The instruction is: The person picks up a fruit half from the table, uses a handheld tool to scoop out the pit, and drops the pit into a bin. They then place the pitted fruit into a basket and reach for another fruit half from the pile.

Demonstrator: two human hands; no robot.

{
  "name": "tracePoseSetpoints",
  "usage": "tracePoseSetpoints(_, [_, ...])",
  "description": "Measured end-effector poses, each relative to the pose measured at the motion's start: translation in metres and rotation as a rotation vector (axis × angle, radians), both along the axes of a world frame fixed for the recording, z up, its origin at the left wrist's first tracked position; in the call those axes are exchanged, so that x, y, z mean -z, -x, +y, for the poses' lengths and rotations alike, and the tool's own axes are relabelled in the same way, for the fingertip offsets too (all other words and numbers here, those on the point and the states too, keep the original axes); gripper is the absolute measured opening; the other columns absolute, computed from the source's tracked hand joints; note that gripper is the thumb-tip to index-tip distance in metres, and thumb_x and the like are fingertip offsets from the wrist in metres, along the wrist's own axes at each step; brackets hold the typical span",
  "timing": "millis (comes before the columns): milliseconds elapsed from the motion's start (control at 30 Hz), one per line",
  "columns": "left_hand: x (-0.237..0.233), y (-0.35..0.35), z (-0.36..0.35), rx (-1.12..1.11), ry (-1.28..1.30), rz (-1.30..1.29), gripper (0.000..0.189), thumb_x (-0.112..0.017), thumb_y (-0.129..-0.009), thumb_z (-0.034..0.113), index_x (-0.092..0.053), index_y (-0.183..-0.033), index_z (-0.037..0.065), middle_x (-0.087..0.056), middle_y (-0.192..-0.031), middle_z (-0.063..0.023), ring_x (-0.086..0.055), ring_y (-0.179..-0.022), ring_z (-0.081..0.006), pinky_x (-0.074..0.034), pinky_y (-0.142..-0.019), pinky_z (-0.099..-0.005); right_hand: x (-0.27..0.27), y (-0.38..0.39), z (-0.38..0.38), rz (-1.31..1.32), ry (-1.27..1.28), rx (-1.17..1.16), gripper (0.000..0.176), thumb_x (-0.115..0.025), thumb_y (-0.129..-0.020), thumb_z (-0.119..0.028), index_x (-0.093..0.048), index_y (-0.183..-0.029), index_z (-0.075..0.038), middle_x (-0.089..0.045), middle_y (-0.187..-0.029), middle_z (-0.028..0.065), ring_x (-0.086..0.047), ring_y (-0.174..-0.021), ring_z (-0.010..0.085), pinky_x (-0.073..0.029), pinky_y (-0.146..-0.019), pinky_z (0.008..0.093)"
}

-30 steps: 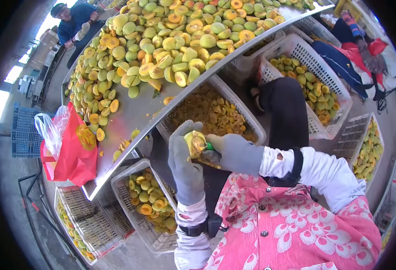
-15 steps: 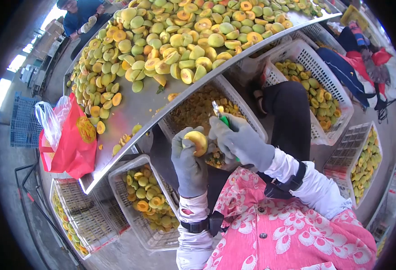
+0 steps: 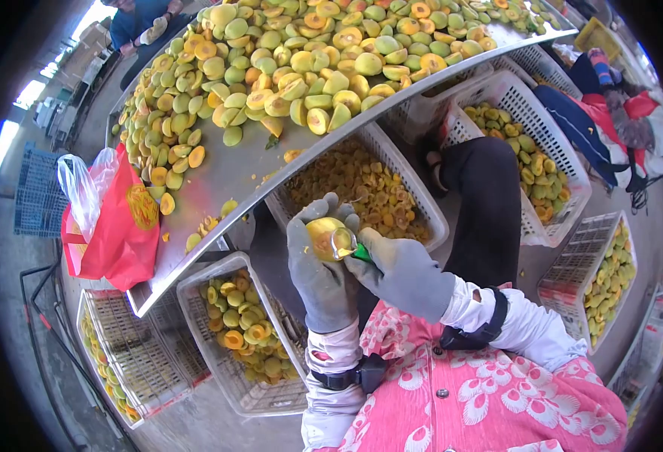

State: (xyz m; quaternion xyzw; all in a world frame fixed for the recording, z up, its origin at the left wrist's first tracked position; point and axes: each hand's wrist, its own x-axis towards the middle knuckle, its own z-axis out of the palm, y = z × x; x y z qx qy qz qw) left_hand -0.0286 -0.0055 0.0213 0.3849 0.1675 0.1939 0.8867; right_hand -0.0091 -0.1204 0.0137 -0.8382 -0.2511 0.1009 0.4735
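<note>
My left hand [image 3: 320, 275], in a grey glove, is wrapped round a yellow-orange fruit half [image 3: 321, 235]. A peeler-like tool [image 3: 344, 242] with a metal loop and green handle is in the closed fingers of my right hand [image 3: 407, 273]. Its metal end touches the right side of the fruit. Both hands are close together over my lap, in front of a white crate [image 3: 438, 218] of fruit scraps. Beyond them, many green and orange fruit halves [image 3: 294, 75] are heaped on a metal table [image 3: 233, 167].
A red bag [image 3: 117, 230] stands at the table's left corner. White crates of fruit sit at the lower left [image 3: 230, 380], upper right [image 3: 572, 162] and right [image 3: 561, 290]. Another person [image 3: 139, 26] is at the upper left; a further person [image 3: 610, 128] is partly visible at the upper right.
My right hand has come down and left, bringing the tool's metal end from above onto the fruit. The fruit has shifted slightly left within my left hand. The view has shifted slightly.
</note>
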Motion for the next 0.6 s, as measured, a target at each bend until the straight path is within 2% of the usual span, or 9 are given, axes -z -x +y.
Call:
tracePoseSetpoints(200, [-0.012,0.002,-0.010,-0.092,-0.159,0.057,0.046,-0.037,-0.103,0.038,-0.054,-0.114,-0.003,-0.060,-0.107,-0.0147,-0.061,-0.095,-0.0229,-0.051,-0.087,-0.0359,-0.004,-0.001,-0.003,-0.006,0.030,-0.044,0.030,-0.060,-0.092,-0.032,-0.051,-0.101,-0.005,-0.062,-0.069,0.0206,-0.064,-0.068,0.0417,-0.049,-0.057,0.0491])
tracePoseSetpoints(267, [-0.012,0.008,-0.012,-0.106,-0.298,0.124,0.045,-0.036,-0.102,0.036,-0.056,-0.109,-0.003,-0.061,-0.097,-0.0142,-0.061,-0.089,-0.0212,-0.051,-0.082,-0.0330,-0.008,0.002,-0.003,-0.009,0.028,-0.090,0.030,-0.061,-0.090,-0.029,-0.050,-0.102,-0.004,-0.062,-0.069,0.0209,-0.064,-0.069,0.0422,-0.049,-0.057,0.0501])
tracePoseSetpoints(367, [-0.010,0.011,-0.016,-0.166,-0.350,0.107,0.044,-0.036,-0.100,0.034,-0.057,-0.107,-0.004,-0.062,-0.091,-0.0142,-0.061,-0.084,-0.0204,-0.051,-0.077,-0.0312,-0.003,0.009,-0.005,0.043,0.059,-0.145,0.029,-0.061,-0.089,-0.026,-0.050,-0.103,-0.004,-0.062,-0.070,0.0222,-0.064,-0.070,0.0431,-0.049,-0.058,0.0500])
tracePoseSetpoints(500, [-0.009,0.014,-0.014,-0.141,-0.366,0.087,0.042,-0.038,-0.101,0.033,-0.056,-0.108,-0.004,-0.061,-0.099,-0.0142,-0.061,-0.085,-0.0203,-0.051,-0.076,-0.0322,0.008,0.010,-0.003,0.134,-0.005,-0.176,0.027,-0.061,-0.089,-0.025,-0.051,-0.100,-0.002,-0.061,-0.071,0.0253,-0.063,-0.069,0.0442,-0.050,-0.058,0.0491])
tracePoseSetpoints(567, [-0.003,0.018,-0.010,-0.112,-0.395,0.004,0.042,-0.038,-0.101,0.033,-0.055,-0.109,-0.004,-0.061,-0.102,-0.0146,-0.061,-0.087,-0.0207,-0.051,-0.078,-0.0332,0.001,0.011,-0.002,0.220,-0.273,-0.200,0.030,-0.058,-0.094,-0.030,-0.052,-0.096,-0.001,-0.060,-0.066,0.0210,-0.063,-0.059,0.0368,-0.050,-0.055,0.0448])
tracePoseSetpoints(600, [-0.002,0.019,-0.008,-0.086,-0.425,-0.070,0.041,-0.037,-0.102,0.033,-0.055,-0.110,-0.004,-0.060,-0.105,-0.0151,-0.061,-0.088,-0.0211,-0.051,-0.080,-0.0342,-0.015,0.006,-0.004,0.218,-0.275,-0.199,0.030,-0.058,-0.094,-0.030,-0.052,-0.096,-0.001,-0.060,-0.066,0.0210,-0.063,-0.059,0.0368,-0.050,-0.055,0.0448])
